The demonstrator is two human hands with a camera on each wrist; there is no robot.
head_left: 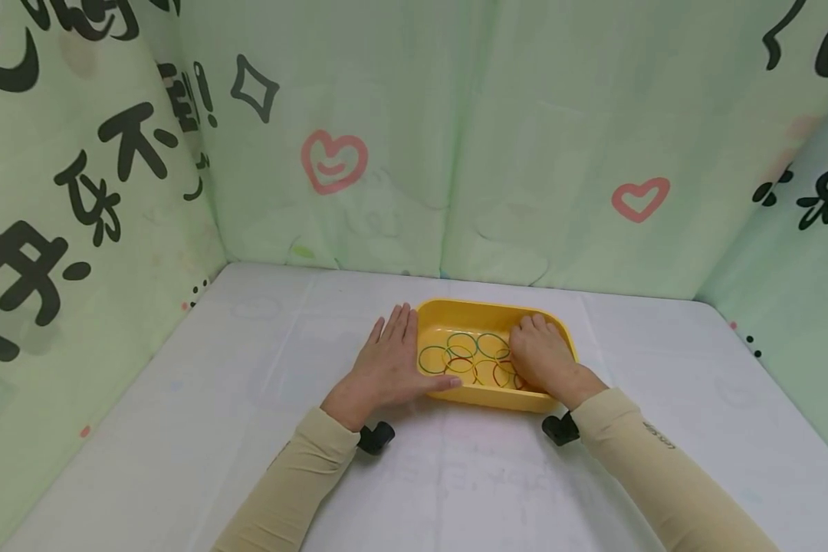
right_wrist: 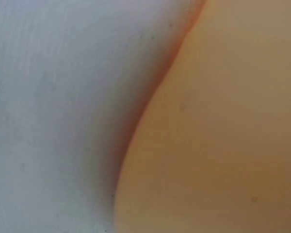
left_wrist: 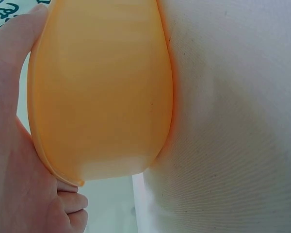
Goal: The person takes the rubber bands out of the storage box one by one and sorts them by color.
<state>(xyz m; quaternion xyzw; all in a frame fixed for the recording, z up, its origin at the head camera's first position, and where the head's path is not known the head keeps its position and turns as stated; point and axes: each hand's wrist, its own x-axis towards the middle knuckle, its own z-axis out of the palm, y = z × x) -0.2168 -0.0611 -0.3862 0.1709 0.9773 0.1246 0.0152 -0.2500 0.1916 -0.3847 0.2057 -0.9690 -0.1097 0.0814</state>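
Observation:
A yellow rectangular tray [head_left: 490, 396] stands on the table, with several thin loops like rubber bands [head_left: 461, 333] in green, yellow and red lying across its bottom. My left hand [head_left: 389, 360] rests against the tray's left end, fingers straight and thumb laid along the front rim. In the left wrist view, the tray's outer wall [left_wrist: 102, 87] fills the space beside that hand [left_wrist: 12, 131]. Inside the tray's right end is my right hand [head_left: 543, 356], its fingers bent down and fingertips hidden; I cannot tell whether it holds a band. The right wrist view shows just tray wall [right_wrist: 223, 145] and tabletop.
A white-covered table [head_left: 269, 330] spreads around the tray. Pale green curtains [head_left: 524, 153] with hearts and black lettering enclose its back and sides. Dark wrist-worn devices [head_left: 376, 438] sit under both wrists, close to the tray's front side.

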